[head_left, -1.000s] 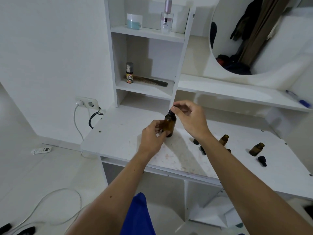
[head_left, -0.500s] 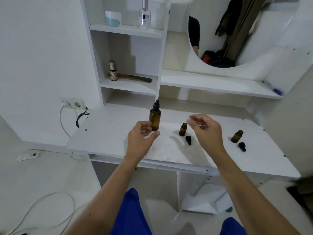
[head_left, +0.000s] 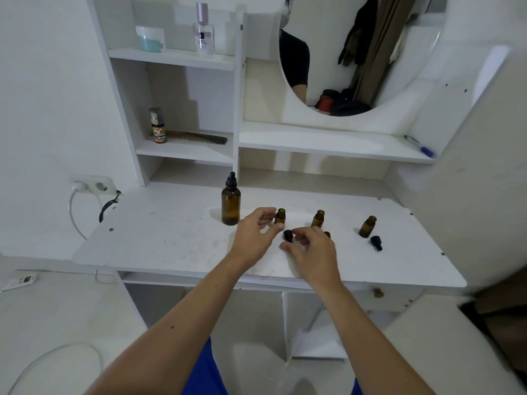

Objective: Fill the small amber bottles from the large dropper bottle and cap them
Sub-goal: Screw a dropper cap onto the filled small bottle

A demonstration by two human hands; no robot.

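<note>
The large amber dropper bottle (head_left: 231,206) stands capped on the white desk (head_left: 171,238), with no hand on it. Three small amber bottles stand uncapped to its right: one (head_left: 280,216) at my left hand, one (head_left: 318,218) behind my right hand, one (head_left: 368,226) further right. My left hand (head_left: 253,238) curves its thumb and index finger beside the first small bottle, without a clear grip. My right hand (head_left: 312,250) brings its fingertips to a black dropper cap (head_left: 288,235) lying on the desk. A second cap (head_left: 376,242) lies by the right-hand bottle.
Shelves behind hold a small spray can (head_left: 157,125), a comb (head_left: 199,137), a jar (head_left: 150,38) and a perfume bottle (head_left: 203,31). A round mirror (head_left: 356,52) hangs above a ledge with a pen (head_left: 420,146). A wall socket (head_left: 94,186) with cables sits left of the desk.
Both hands let go of the large dropper bottle, which now stands alone. They moved right to the nearest small bottle and the black cap in front of it.
</note>
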